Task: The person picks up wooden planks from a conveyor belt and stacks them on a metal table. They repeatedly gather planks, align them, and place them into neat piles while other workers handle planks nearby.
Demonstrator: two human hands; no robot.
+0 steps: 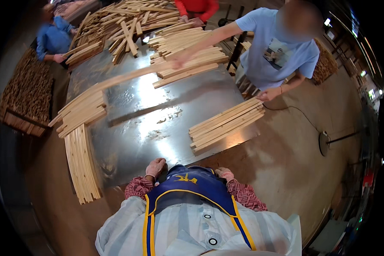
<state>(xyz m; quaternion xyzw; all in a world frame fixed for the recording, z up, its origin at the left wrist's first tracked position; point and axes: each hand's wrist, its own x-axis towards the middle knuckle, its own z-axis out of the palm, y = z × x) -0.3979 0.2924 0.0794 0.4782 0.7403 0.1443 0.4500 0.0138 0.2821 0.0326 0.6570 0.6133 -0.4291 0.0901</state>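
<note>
A wide metal counter (pixel 158 111) carries heaps of wooden slats. The biggest heap (pixel 128 21) lies at its far end, a curved stack (pixel 82 162) lines its left edge, and a smaller bundle (pixel 226 123) sits on the right near a co-worker's hand (pixel 268 94). That co-worker's other hand (pixel 177 59) lifts one long slat (pixel 128 77). The left hand (pixel 155 167) rests at the near counter edge, its grip empty and loosely curled. The right hand (pixel 224 173) is beside it, also holding nothing, fingers partly hidden.

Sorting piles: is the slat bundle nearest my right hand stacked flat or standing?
Flat: the slat bundle lies in layers on the metal table.
</note>
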